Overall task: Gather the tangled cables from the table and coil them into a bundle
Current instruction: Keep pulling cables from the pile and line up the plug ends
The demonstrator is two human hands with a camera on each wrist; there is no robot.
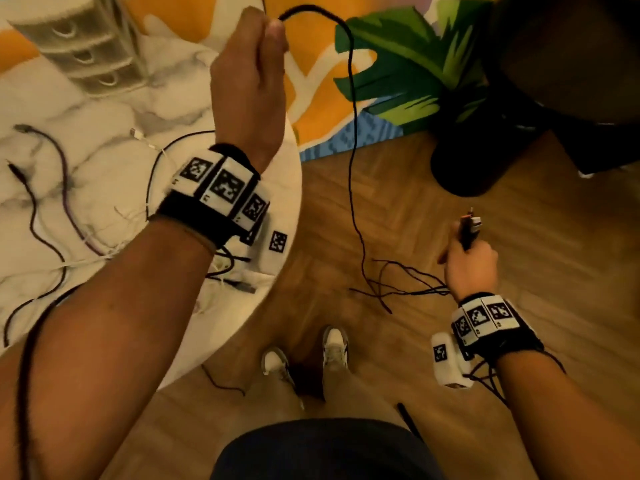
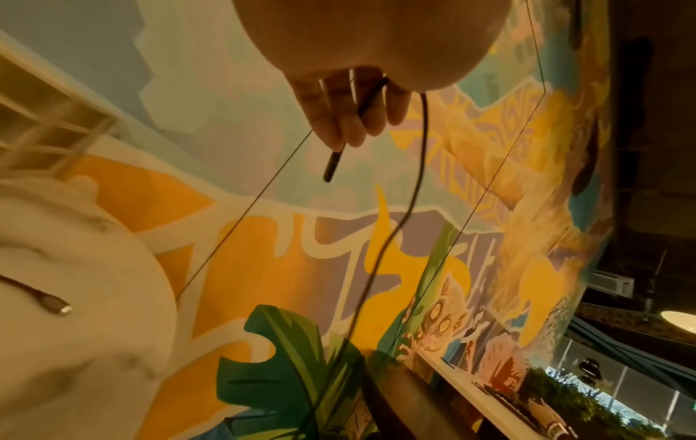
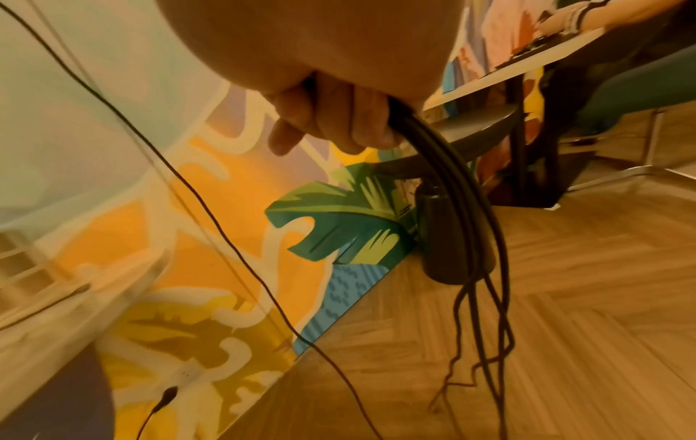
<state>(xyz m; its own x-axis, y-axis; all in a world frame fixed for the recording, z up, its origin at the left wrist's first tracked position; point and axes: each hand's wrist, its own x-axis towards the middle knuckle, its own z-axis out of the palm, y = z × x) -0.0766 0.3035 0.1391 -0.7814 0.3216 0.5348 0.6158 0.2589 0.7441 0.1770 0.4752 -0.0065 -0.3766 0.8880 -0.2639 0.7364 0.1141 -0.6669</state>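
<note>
My left hand [image 1: 252, 74] is raised high over the table edge and grips a black cable [image 1: 351, 133] near its end; the plug tip [image 2: 331, 168] sticks out below the curled fingers [image 2: 339, 116]. That cable arcs over and hangs down to the floor. My right hand [image 1: 469, 263], lower and off the table, grips a bunch of black cables [image 3: 455, 190] with connector ends [image 1: 469, 225] poking up from the fist. Their loose lengths trail over the floor [image 1: 398, 282]. More black, purple and white cables [image 1: 65, 202] lie tangled on the round marble table [image 1: 104, 109].
A clear drawer unit [image 1: 83, 46] stands at the table's far left. A dark table's pedestal base [image 1: 481, 157] stands on the wooden floor at the right, against a painted wall. My shoes [image 1: 304, 355] are below. Another table and a seated person [image 3: 621, 80] show in the right wrist view.
</note>
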